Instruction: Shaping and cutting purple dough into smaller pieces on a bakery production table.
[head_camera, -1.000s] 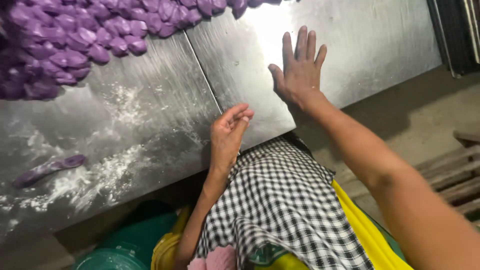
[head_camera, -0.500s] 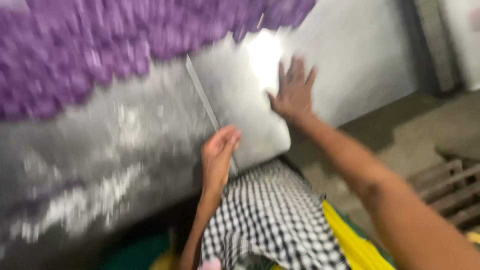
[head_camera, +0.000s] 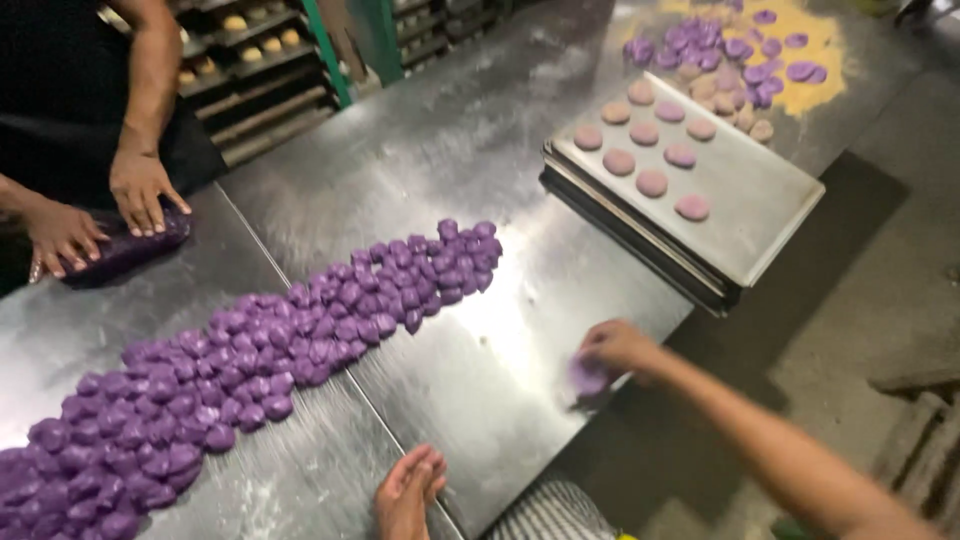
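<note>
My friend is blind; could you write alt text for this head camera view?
The person's right hand presses a purple dough piece on a steel table, left hand open beside a long heap of purple dough balls. Beyond, a tray holds pink rounds; a co-worker's hands knead purple dough.

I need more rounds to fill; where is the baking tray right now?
The baking tray sits upper right in the head view, on the steel table, beyond the right hand.
</note>
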